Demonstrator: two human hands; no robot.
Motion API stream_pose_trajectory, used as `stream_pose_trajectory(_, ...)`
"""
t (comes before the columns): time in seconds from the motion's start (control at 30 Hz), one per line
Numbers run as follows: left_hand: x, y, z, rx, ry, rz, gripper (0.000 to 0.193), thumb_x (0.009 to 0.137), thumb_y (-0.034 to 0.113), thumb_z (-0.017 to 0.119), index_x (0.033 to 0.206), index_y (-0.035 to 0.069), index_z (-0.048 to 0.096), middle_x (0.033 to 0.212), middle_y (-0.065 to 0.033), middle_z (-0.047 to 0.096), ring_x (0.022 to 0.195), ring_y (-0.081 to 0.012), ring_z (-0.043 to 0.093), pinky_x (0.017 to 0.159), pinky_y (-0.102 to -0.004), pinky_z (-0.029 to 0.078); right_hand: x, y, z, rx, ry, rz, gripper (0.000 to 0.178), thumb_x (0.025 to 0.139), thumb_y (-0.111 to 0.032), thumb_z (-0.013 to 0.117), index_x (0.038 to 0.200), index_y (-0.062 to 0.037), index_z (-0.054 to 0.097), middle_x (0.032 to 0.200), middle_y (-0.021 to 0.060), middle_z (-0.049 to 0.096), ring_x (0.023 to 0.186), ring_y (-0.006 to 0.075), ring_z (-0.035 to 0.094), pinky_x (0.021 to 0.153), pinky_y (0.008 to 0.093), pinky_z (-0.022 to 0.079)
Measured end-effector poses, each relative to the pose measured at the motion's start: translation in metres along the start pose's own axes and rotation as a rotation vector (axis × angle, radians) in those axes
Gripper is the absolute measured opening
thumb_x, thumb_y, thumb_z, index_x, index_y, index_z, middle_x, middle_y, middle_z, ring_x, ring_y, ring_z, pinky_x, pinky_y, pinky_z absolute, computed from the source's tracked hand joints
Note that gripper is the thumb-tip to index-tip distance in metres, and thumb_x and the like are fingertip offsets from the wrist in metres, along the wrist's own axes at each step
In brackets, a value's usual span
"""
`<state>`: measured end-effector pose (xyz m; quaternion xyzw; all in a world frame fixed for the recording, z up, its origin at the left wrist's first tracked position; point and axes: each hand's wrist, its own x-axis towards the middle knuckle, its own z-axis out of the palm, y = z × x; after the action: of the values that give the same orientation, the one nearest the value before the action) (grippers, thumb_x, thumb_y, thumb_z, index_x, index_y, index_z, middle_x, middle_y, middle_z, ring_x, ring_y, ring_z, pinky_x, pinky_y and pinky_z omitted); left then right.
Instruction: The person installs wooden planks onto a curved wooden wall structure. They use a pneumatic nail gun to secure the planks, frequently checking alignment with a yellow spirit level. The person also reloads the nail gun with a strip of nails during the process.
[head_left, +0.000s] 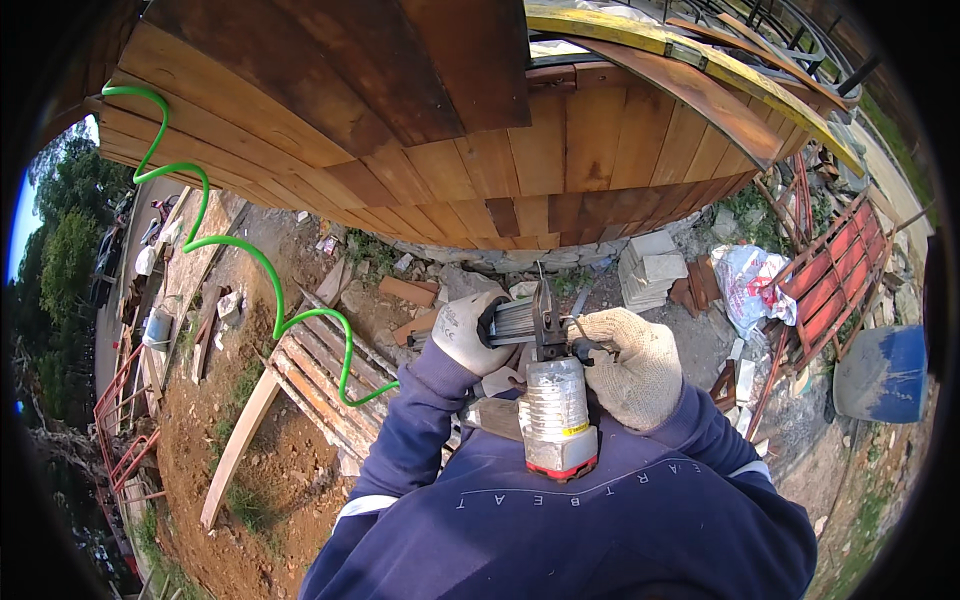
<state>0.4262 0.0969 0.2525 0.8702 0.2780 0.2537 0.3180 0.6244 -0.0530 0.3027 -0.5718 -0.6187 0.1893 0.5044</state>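
Observation:
I hold a nail gun (560,410) in front of my chest, its silver ribbed body and red cap towards me and its dark nose pointing away. My left hand (470,335), in a white glove, is wrapped round the grey magazine (515,322) on the tool's left side. A knitted cream glove covers my right hand (630,365), whose fingers are closed at the nose beside a small black part. Whether they pinch a separate small piece there, I cannot make out. A coiled green air hose (262,262) runs down from the upper left and disappears behind my left forearm.
A curved wall of brown wood shingles (480,165) rises ahead. Long boards (330,375) lie at my left. Stacked pale tiles (652,272), a white plastic bag (748,285), a red metal frame (838,265) and a blue barrel (880,375) stand to the right amid rubble.

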Motion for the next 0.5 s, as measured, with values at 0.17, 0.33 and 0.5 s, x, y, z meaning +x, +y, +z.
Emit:
stream_pose_trajectory(0.17, 0.006, -0.007, 0.004, 0.037, -0.008, 0.009, 0.033, 0.072, 0.016, 0.078, 0.101, 0.006, 0.066, 0.087, -0.0179, 0.07, 0.081, -0.036, 0.07, 0.069, -0.0399, 0.055, 0.017, 0.004, -0.012, -0.066, -0.183, 0.072, 0.026, 0.08, 0.001, 0.064, 0.105, -0.0009, 0.069, 0.091, 0.0183, 0.07, 0.077, 0.0346, 0.072, 0.07, 0.0361, 0.057)
stream_pose_trajectory(0.33, 0.013, -0.012, 0.008, -0.003, 0.01, 0.056, 0.032, 0.07, 0.014, 0.079, 0.096, 0.003, 0.064, 0.083, -0.0186, 0.066, 0.076, -0.0384, 0.066, 0.068, -0.0424, 0.052, 0.033, 0.007, -0.021, -0.06, -0.409, 0.119, 0.024, 0.085, -0.007, 0.061, 0.108, -0.0019, 0.067, 0.089, 0.0197, 0.069, 0.078, 0.0389, 0.069, 0.071, 0.042, 0.056)
stream_pose_trajectory(0.5, 0.009, -0.033, 0.017, -0.04, -0.11, 0.017, 0.045, 0.074, 0.018, 0.079, 0.114, 0.006, 0.064, 0.089, -0.019, 0.07, 0.084, -0.0389, 0.07, 0.073, -0.0429, 0.055, 0.047, 0.012, -0.025, -0.245, -0.564, -0.032, 0.024, 0.088, -0.017, 0.06, 0.108, -0.0038, 0.066, 0.087, 0.022, 0.068, 0.08, 0.0421, 0.066, 0.07, 0.0475, 0.053)
